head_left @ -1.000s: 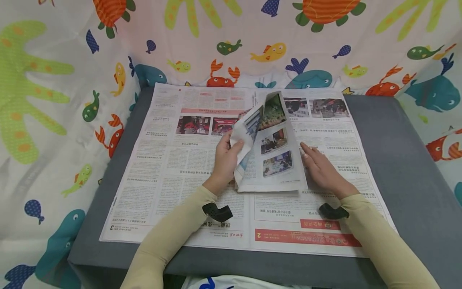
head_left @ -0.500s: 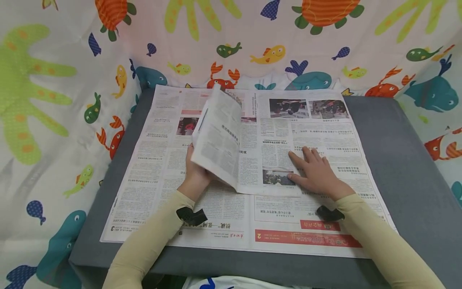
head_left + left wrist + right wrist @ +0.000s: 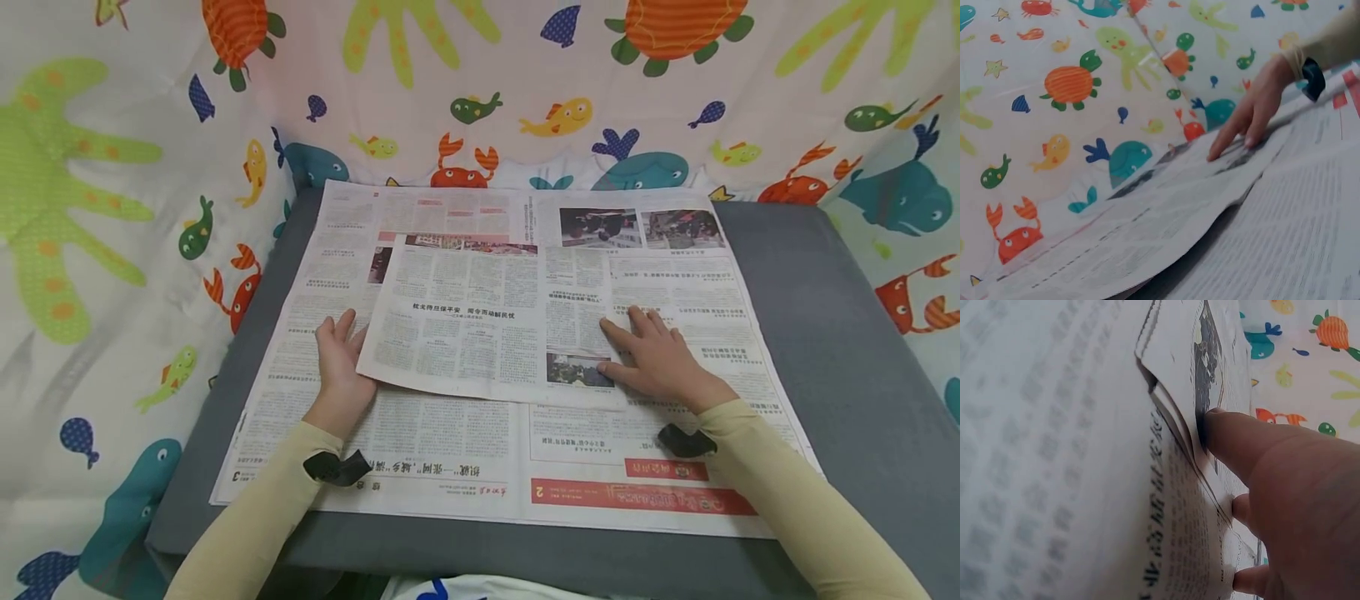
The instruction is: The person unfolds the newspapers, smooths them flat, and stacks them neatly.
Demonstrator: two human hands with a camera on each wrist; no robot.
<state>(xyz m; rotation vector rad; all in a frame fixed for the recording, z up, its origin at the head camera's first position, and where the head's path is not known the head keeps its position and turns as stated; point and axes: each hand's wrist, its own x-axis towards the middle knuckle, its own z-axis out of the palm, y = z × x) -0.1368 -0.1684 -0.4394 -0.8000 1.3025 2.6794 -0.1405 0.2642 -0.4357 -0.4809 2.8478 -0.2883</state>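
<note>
A smaller newspaper (image 3: pixel 457 333) lies unfolded on a large spread newspaper (image 3: pixel 292 442). Its near left edge stands slightly raised in the left wrist view, with a dark gap under it. My left hand (image 3: pixel 341 371) is at that left edge, fingers relaxed and palm turned inward. The right hand (image 3: pixel 656 358) rests with spread fingers on the right side of the smaller newspaper, thumb at a printed photo (image 3: pixel 579 369). In the right wrist view, the thumb (image 3: pixel 1235 440) presses the paper beside its layered, folded edge.
A grey table (image 3: pixel 847 358) carries the newspapers, and its front edge runs close to the body. Behind and at the sides hangs a white curtain (image 3: pixel 420 108) with printed sea animals. Black bands (image 3: pixel 337 468) sit at both wrists.
My left hand has swung left, turning over the smaller newspaper's folded half until it lies spread out, then come off its grip. My right hand moved onto the right side and stayed there.
</note>
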